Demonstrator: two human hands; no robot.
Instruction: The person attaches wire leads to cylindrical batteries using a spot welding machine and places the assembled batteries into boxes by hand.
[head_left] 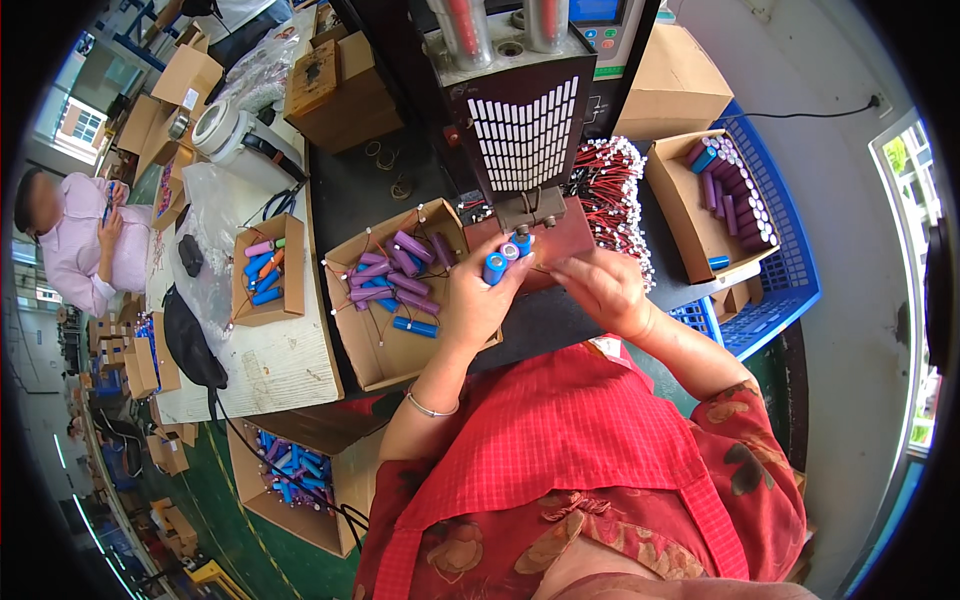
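My left hand [476, 304] is closed around a few cylindrical battery cells, with their ends facing up. A blue cell [494, 267] is nearest me, a purple cell [510, 251] shows beside it, and another blue cell [522, 243] sits under the tip of the bench spot welder [527, 205]. Close on the right, my right hand [610, 292] has thumb and fingers pinched together near the cells. Whatever lies between those fingertips is too small to make out. A copper-coloured block [568, 232] is behind both hands.
Left of my hands stands a cardboard box [350, 335] of purple and blue cells. Red wire leads with white connectors [612, 190] lie right of the welder. Beyond them, a box of cells [690, 262] rests on a blue basket [798, 295]. A co-worker [85, 235] is at far left.
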